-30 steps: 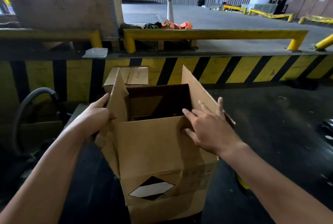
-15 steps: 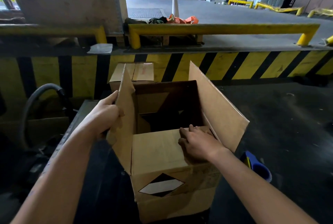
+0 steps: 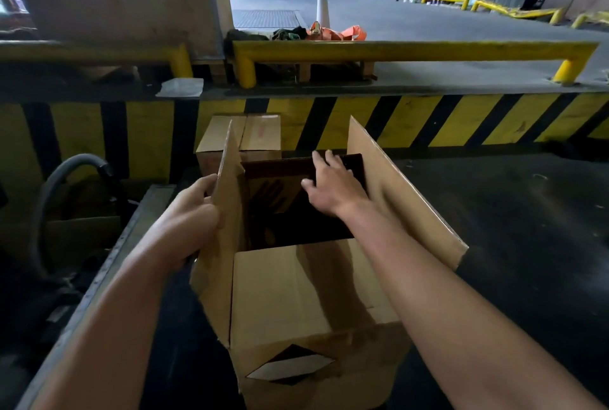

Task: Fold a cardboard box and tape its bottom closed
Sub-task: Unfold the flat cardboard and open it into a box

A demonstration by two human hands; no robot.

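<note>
Both my hands on the open cardboard box [image 3: 290,297], flaps up, no tape on it.

The box stands upright in front of me on a dark surface, near flap folded inward, left flap [image 3: 227,212] and right flap [image 3: 395,192] standing. My left hand [image 3: 194,215] has its fingers closed around the outer edge of the left flap. My right hand [image 3: 333,182] reaches across the opening with fingers spread fairly wide, their tips on the top edge of the dark far flap [image 3: 296,165]; I see no grip there, only touch. On the box's near wall sits a black-and-white diamond label [image 3: 290,365]; I can read no writing on it. Behind stands a second closed carton [image 3: 253,136] with a faint reddish mark, too blurred to read, before the yellow-and-black striped dock wall [image 3: 428,119].
</note>
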